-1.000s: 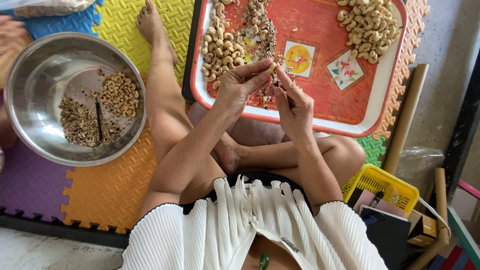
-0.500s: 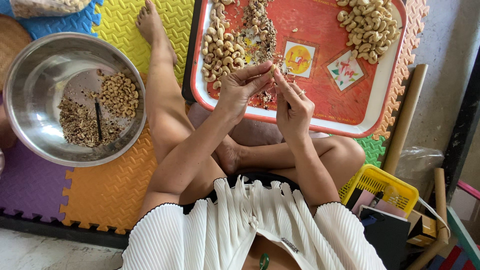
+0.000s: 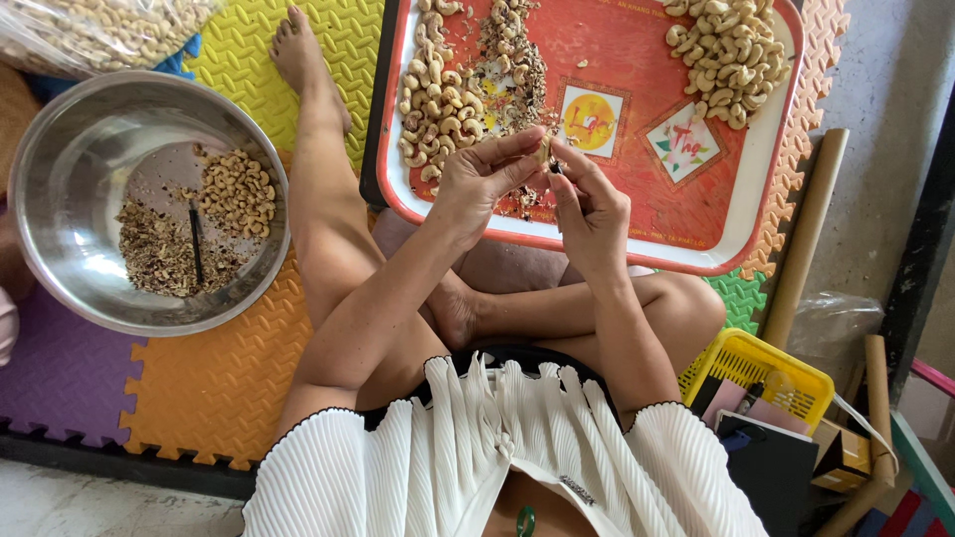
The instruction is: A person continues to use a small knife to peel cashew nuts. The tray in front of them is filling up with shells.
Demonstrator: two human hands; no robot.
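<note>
left hand (image 3: pixel 476 179) pinches one nut (image 3: pixel 542 151) over tray (image 3: pixel 637 214) near edge | right hand (image 3: pixel 587 204) closed on small tool, at the nut | done: peeled pile (image 3: pixel 731 45) on tray, more in bowl (image 3: pixel 60 149) left of tray | left: unpeeled pile (image 3: pixel 438 109) on tray

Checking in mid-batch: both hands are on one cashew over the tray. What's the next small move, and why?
Probably finish peeling the cashew and drop it on a pile. The left hand pinches it while the right hand works at it with a small dark tool, just above the red tray, where skin scraps lie between two nut piles.
</note>
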